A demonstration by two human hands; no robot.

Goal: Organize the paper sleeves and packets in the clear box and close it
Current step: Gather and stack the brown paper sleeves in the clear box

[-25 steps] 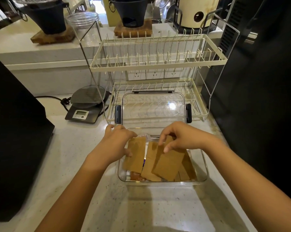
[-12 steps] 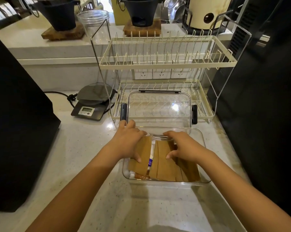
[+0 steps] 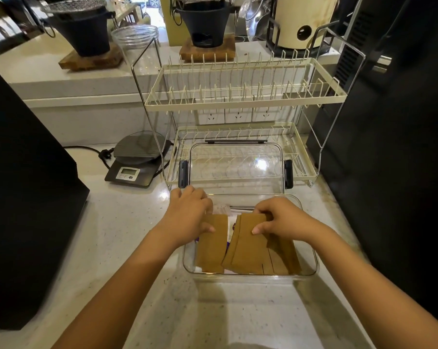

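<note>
Two bare hands reach into the clear box (image 3: 311,269) in the head view; the box sits on the pale speckled counter (image 3: 127,238), right in front of the person, with its top open. The left hand (image 3: 187,215) is at the left side of the box; its fingers curl down and its thumb presses on the top of one brown paper sleeve (image 3: 211,244), so it holds that sleeve. The right hand (image 3: 280,220) is at the right side; its thumb and fingers pinch the top edge of a bigger bunch of brown sleeves (image 3: 253,250), which lean and fan out toward the right wall of the box. Between the two brown groups a white packet (image 3: 230,226) with a bit of purple peeks out; more white paper shows behind, near the back wall, but it is too blurry to tell what it is.

The clear lid (image 3: 235,167) stands up just behind the box, leaning on the low shelf of the cream dish rack (image 3: 243,102); it has a dark clip on each side and a dark bar on top. A small grey kitchen scale (image 3: 134,165) sits to the left of the rack, well apart from the box; a big black machine (image 3: 24,185) fills the left side. On the high ledge at the back stand two black pots (image 3: 84,28) on wood boards and a glass jar (image 3: 136,39).
</note>
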